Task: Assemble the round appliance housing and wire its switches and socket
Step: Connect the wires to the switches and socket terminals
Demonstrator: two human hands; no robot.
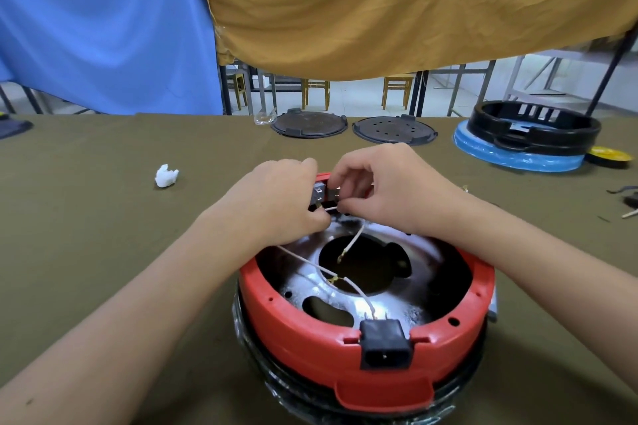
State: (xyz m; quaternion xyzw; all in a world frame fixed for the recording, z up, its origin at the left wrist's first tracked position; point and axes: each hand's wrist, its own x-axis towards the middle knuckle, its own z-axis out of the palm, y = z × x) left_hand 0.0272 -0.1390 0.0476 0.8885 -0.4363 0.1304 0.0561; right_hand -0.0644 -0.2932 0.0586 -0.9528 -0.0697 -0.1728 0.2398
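Nearest, at 6 o'clock on the olive-green cloth-covered table (86, 252), sits the round red plastic appliance housing (310, 348), open side up, resting on a dark plastic-wrapped body. A black rectangular power socket (385, 343) is seated in a notch of its near rim. Thin white wires (359, 293) run from the socket across the shiny metal inner plate (310, 272), which has a large round hole in its middle; another white wire end hangs over that hole.

At the housing's far rim, toward 12 o'clock, both hands meet. The left hand (276, 197) has curled fingers pinching a white wire end beside a small grey switch (319, 195) mounted on the rim. The right hand (383, 183) pinches the neighbouring switch part with thumb and forefinger.

At 10 o'clock lies a crumpled white tissue (166, 175). Farther off, at 12 to 1 o'clock, lie two dark round plates (393, 129). At 2 o'clock a black ring housing (531, 124) stands on a blue-wrapped base.
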